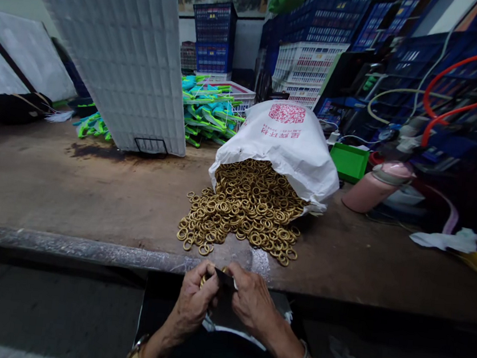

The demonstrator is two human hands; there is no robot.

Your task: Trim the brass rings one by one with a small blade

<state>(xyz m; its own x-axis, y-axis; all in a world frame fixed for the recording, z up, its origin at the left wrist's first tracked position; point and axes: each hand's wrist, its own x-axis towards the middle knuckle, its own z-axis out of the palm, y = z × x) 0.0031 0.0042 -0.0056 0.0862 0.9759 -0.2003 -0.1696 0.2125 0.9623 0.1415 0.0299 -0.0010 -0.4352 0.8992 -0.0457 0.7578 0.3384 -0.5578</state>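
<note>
The left hand [193,303] pinched a brass ring [203,280]; the right hand [252,301] gripped a dark strip [225,281] against it. The ring pile [241,211] lay straight ahead on the bench [90,196].

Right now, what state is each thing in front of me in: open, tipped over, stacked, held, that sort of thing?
White bag: lying on its side, mouth open.
Loose rings: spilled in a heap out of the bag's mouth.
Grid panel: standing on edge, leaning back.
Pink bottle: lying on its side.
Blue crates: stacked.
Left hand: closed on a brass ring.
Right hand: closed on a dark strap.
</note>
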